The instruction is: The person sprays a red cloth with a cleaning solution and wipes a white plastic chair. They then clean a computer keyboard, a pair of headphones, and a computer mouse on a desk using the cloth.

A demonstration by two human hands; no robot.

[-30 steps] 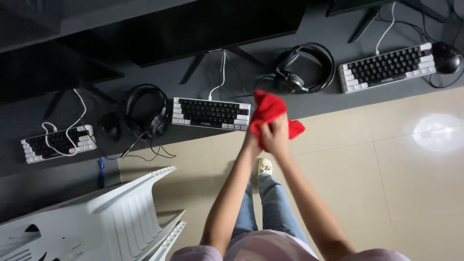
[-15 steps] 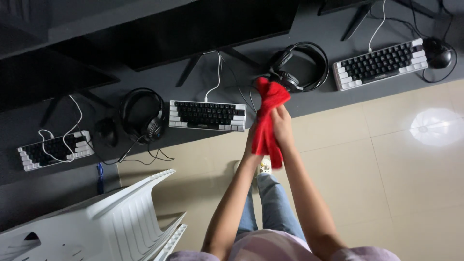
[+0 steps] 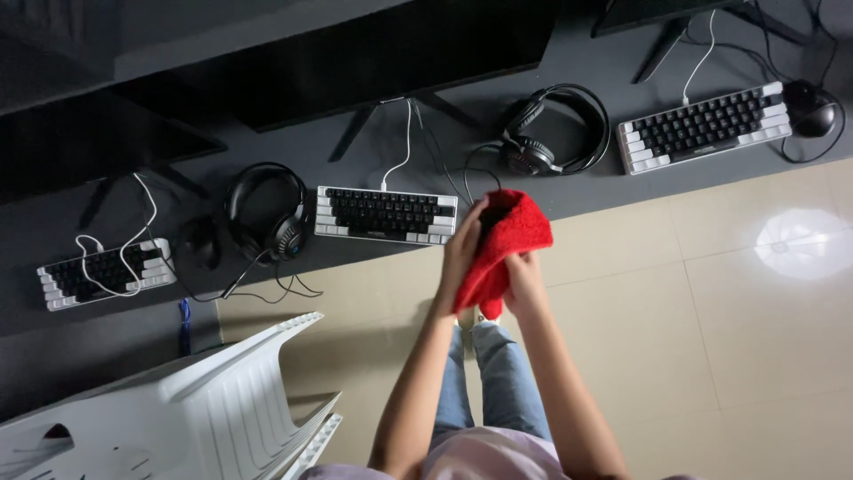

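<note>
Both hands hold a red cloth (image 3: 505, 249) in the air just off the front edge of the dark desk (image 3: 569, 187), left hand (image 3: 462, 253) fingers curled over its top, right hand (image 3: 524, 284) clamped low; a loose fold could snag the headset cable (image 3: 453, 173) and drag the middle keyboard (image 3: 386, 214).

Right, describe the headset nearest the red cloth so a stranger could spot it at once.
Start from the long dark desk along the top of the view, with three keyboards in a row. Between the middle keyboard and the right keyboard lies a black headset. Unlike the other headset, it sits just above the red cloth.
</note>
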